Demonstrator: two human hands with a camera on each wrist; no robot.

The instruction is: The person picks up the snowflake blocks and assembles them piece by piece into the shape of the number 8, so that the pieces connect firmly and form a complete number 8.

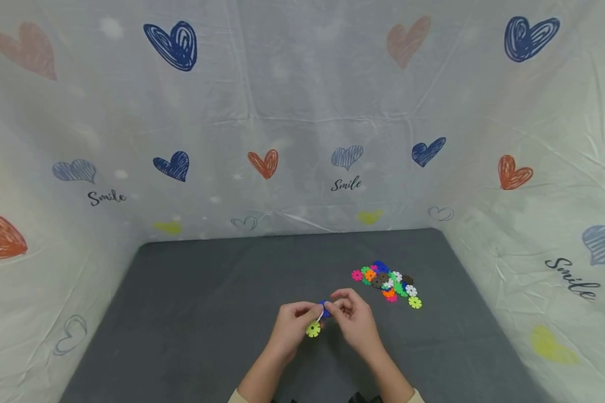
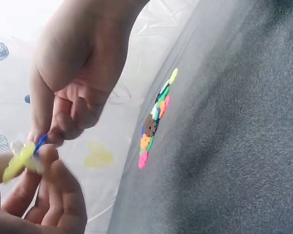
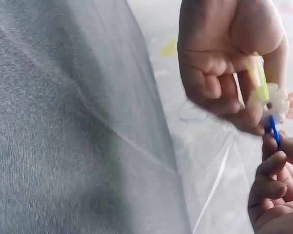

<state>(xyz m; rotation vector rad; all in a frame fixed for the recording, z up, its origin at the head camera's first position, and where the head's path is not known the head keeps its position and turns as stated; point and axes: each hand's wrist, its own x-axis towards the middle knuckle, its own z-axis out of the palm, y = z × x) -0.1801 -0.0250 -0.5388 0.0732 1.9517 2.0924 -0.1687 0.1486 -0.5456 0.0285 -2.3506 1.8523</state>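
Observation:
In the head view, the left hand pinches a small joined cluster of plastic snowflake discs. A yellow notched disc hangs below its fingertips. The right hand pinches a blue disc between thumb and fingertips, right against the cluster. From the right wrist, a white disc shows between the yellow piece and the blue disc, which is edge-on. Fingers cover parts of the cluster, so whether the blue disc's slot is fully joined I cannot tell. Both hands are above the dark cloth.
A loose pile of snowflake discs in pink, orange, green, brown, white and blue lies right of the hands. A single yellow disc is at its near edge. The grey tabletop is bordered by a heart-print curtain.

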